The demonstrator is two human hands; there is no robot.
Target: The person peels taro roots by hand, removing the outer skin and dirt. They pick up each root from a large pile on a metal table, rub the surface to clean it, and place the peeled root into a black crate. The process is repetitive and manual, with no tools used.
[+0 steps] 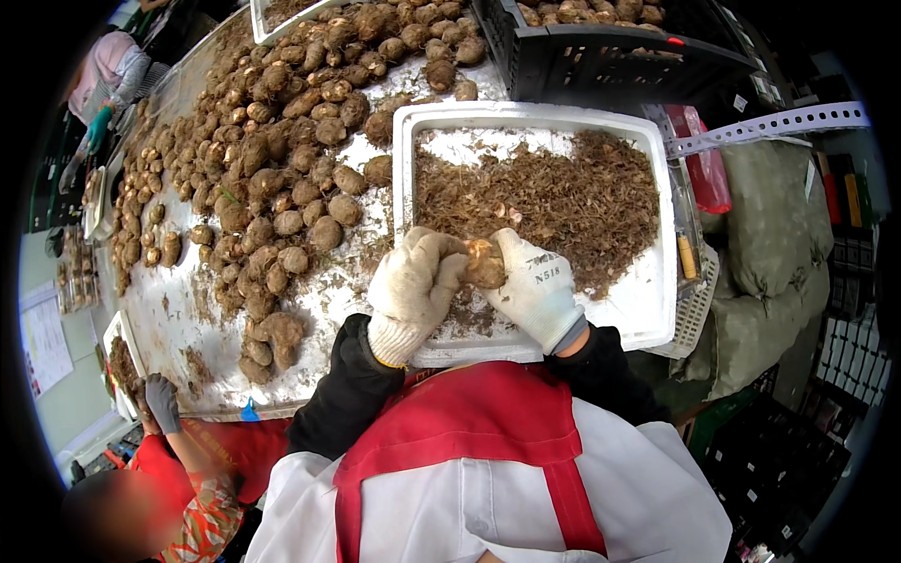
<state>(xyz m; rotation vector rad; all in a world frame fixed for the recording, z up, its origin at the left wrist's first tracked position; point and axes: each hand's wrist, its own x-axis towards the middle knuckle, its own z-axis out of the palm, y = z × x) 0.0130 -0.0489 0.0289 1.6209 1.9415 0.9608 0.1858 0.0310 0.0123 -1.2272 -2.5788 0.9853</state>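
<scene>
A brown taro corm [484,266] with a pale orange patch on its top is held between my two gloved hands, above the near side of a white foam box [535,114]. My left hand [413,286], in a cream knit glove, has its fingers closed on the corm's left side. On the other side my right hand [535,289], in a white glove with a grey-blue cuff, grips it with the thumb near the top. Brown fibrous peelings [582,202] lie heaped in the box beyond my hands. Both palms are hidden.
A large heap of taro corms [282,159] covers the white table to the left. A black crate [619,70] with more corms stands at the back right. Full sacks [774,220] are on the right. Co-workers' gloved hands [162,403] show at the lower left and far left.
</scene>
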